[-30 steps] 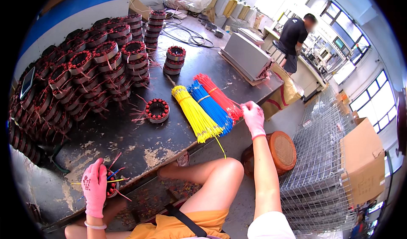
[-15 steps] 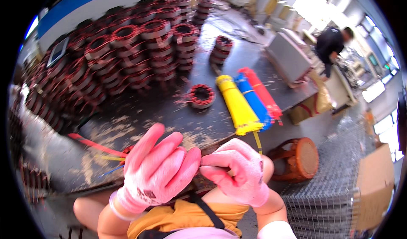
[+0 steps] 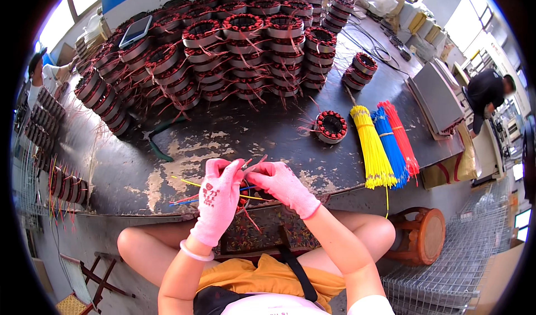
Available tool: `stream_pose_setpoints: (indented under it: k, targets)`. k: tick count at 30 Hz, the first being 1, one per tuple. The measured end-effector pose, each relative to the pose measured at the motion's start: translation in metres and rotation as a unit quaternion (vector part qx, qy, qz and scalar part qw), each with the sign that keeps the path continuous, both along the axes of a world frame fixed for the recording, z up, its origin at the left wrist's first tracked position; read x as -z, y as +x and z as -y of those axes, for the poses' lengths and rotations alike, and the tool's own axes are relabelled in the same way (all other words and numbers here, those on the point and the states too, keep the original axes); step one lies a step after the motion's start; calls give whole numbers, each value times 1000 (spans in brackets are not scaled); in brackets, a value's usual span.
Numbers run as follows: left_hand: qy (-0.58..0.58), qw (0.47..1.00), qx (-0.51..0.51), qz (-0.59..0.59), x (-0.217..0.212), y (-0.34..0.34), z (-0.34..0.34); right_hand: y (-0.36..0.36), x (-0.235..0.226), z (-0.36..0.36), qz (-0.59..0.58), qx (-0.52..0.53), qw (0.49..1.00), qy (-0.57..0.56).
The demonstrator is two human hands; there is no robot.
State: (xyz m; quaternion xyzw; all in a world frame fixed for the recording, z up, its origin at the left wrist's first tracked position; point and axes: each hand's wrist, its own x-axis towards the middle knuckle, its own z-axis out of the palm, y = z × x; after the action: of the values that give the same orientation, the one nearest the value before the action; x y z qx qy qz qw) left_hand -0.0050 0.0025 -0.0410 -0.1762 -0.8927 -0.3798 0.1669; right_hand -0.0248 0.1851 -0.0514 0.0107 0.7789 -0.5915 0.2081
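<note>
My left hand (image 3: 216, 200), in a pink glove, is closed at the fingertips on thin reddish wires (image 3: 259, 161) at the table's front edge. From the other side my right hand (image 3: 283, 187), also gloved in pink, pinches the same wires, and the fingertips of both nearly meet. Their exact grip is partly hidden by the gloves. Just below, mostly covered by the hands, are red windings with loose leads. A yellow lead (image 3: 187, 181) and blue and red ones stick out to the left past my left hand.
Stacked wire-wound stator rings (image 3: 243, 41) fill the table's back; a single stator (image 3: 330, 127) lies nearer. Yellow (image 3: 371, 147), blue (image 3: 392, 147) and red wire bundles (image 3: 403, 139) lie right. Green-handled pliers (image 3: 159, 142) rest left. A wooden stool (image 3: 427, 237) stands right; two people are farther off.
The view has swung left and steadied. My left hand's fingers, earlier stretched up, have closed to a pinch beside my right hand, and wire ends now show above the fingertips.
</note>
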Motion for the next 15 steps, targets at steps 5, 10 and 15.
stream_pose_setpoints:
  k: [5, 10, 15]
  targets:
    - [60, 998, 15, 13, 4, -5, 0, 14, -3, 8, -101, 65, 993, 17]
    - [28, 986, 154, 53, 3, -16, 18, 46, -13, -7, -326, 69, 932, 146]
    - [-4, 974, 212, 79, -7, -24, 23, 43, -24, -8, -416, 59, 892, 165]
